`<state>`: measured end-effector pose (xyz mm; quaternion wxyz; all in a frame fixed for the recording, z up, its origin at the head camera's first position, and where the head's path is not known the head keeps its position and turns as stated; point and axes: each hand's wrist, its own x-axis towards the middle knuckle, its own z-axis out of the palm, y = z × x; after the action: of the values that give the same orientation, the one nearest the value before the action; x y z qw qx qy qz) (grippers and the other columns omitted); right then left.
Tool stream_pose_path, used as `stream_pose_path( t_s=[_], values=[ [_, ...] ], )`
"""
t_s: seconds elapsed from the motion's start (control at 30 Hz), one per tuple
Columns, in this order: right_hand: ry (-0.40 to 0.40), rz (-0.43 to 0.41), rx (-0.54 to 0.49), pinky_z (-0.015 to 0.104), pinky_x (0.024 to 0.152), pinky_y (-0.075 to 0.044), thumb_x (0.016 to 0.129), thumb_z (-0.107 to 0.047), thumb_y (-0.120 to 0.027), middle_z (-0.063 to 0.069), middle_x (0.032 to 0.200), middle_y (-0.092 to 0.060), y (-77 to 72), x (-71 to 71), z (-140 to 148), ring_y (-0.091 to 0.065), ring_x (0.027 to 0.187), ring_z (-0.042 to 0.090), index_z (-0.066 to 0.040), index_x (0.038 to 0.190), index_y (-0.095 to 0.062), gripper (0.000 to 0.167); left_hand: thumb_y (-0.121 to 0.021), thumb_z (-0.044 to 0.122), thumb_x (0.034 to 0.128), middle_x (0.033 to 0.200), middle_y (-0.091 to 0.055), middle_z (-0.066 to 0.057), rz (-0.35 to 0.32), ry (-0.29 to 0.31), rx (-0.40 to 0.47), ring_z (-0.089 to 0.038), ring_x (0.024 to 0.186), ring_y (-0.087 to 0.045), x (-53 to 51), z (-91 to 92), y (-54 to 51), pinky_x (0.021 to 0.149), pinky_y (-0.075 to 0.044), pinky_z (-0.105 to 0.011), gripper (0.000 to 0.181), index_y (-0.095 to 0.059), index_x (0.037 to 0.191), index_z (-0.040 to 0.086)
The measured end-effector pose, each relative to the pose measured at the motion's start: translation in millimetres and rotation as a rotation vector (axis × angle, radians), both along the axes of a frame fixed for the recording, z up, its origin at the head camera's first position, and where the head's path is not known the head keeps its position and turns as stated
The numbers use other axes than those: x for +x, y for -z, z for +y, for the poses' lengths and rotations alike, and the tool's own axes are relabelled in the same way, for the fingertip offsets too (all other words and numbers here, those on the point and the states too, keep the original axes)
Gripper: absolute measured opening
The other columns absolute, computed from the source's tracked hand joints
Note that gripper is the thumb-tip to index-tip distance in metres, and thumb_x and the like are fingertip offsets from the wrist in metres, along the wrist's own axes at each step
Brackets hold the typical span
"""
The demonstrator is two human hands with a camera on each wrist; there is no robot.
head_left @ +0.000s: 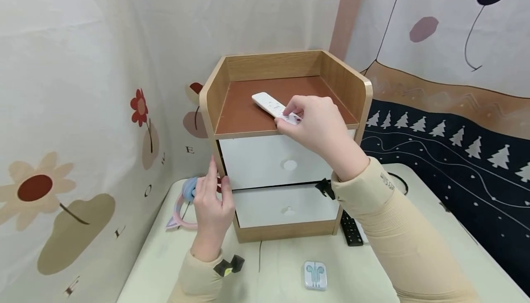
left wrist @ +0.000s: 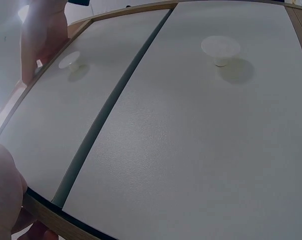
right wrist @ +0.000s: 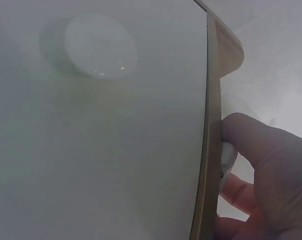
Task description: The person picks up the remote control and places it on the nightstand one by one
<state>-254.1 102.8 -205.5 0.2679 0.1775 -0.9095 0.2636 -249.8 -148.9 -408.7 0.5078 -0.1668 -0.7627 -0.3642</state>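
Note:
A white remote control (head_left: 271,105) lies over the brown top of a small wooden two-drawer cabinet (head_left: 285,237). My right hand (head_left: 319,121) pinches its near end between thumb and fingers. In the right wrist view only a bit of the remote control (right wrist: 227,159) shows beside the thumb, behind the cabinet's top edge. My left hand (head_left: 213,204) rests on the cabinet's left side, fingers pointing up and thumb near the front edge. Both white drawers, the upper drawer (head_left: 256,162) and the lower drawer (head_left: 261,211), are closed, each with a round white knob.
Boxed earphones (head_left: 315,275) lie on the pale table before the cabinet. A black remote (head_left: 351,231) is by its right foot, partly hidden by my sleeve. Left of the cabinet are a pink ring-shaped item (head_left: 178,213) and a blue bundle (head_left: 189,188). Printed curtains hang behind.

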Motion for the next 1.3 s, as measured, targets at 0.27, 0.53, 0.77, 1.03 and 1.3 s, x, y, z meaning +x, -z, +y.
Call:
stream_pose_path(
  t_s=[0.27,0.53,0.77,1.03,1.3],
  values=[
    [0.002,-0.142,0.065,0.036,0.071,-0.05,0.094,-0.031,-0.075,0.006,0.095,-0.075,-15.7,-18.8,-16.5,-0.064,0.079,0.024,-0.015,0.105,-0.078,0.019,-0.064,0.002,0.1031,0.087,-0.068,-0.018,0.004,-0.001,-0.011,-0.032,0.088,-0.058,-0.8,-1.4,0.0,0.077,-0.047,-0.034,0.06,-0.05,0.161,-0.005],
    [-0.015,-0.136,0.157,0.036,0.07,-0.049,0.099,-0.034,-0.072,0.006,0.084,-0.071,-20.5,-34.4,-32.0,-0.059,0.075,0.025,-0.012,0.11,-0.076,0.025,-0.064,0.003,0.1037,0.086,-0.066,-0.019,0.003,-0.008,-0.01,-0.034,0.088,-0.057,1.0,-0.3,-0.4,0.077,-0.045,-0.037,0.059,-0.05,0.16,-0.006],
    [-0.039,-0.155,0.255,0.043,0.088,-0.056,0.104,-0.038,-0.071,0.008,0.107,-0.076,-25.8,-42.9,-40.0,-0.067,0.094,0.029,-0.012,0.119,-0.074,0.031,-0.064,0.002,0.1032,0.085,-0.066,-0.019,0.006,-0.012,-0.013,-0.034,0.088,-0.057,1.9,0.4,-2.0,0.077,-0.045,-0.037,0.06,-0.049,0.161,-0.006],
    [-0.064,-0.184,0.221,0.044,0.095,-0.056,0.105,-0.045,-0.07,0.004,0.115,-0.075,-22.2,-55.2,-42.4,-0.068,0.102,0.025,-0.017,0.13,-0.074,0.038,-0.063,0.003,0.1041,0.088,-0.066,-0.02,-0.01,-0.005,-0.014,-0.034,0.089,-0.058,-7.5,-4.3,-1.9,0.078,-0.046,-0.037,0.06,-0.049,0.162,-0.005],
    [-0.11,-0.213,0.241,0.042,0.104,-0.052,0.108,-0.048,-0.066,-0.002,0.124,-0.077,-22.4,-62.2,-44.2,-0.064,0.113,0.023,-0.028,0.145,-0.072,0.043,-0.064,0.0,0.1024,0.086,-0.065,-0.018,0.01,-0.003,-0.025,-0.032,0.086,-0.057,-19.9,-9.0,-1.3,0.075,-0.046,-0.036,0.062,-0.048,0.162,-0.006]
  ],
)
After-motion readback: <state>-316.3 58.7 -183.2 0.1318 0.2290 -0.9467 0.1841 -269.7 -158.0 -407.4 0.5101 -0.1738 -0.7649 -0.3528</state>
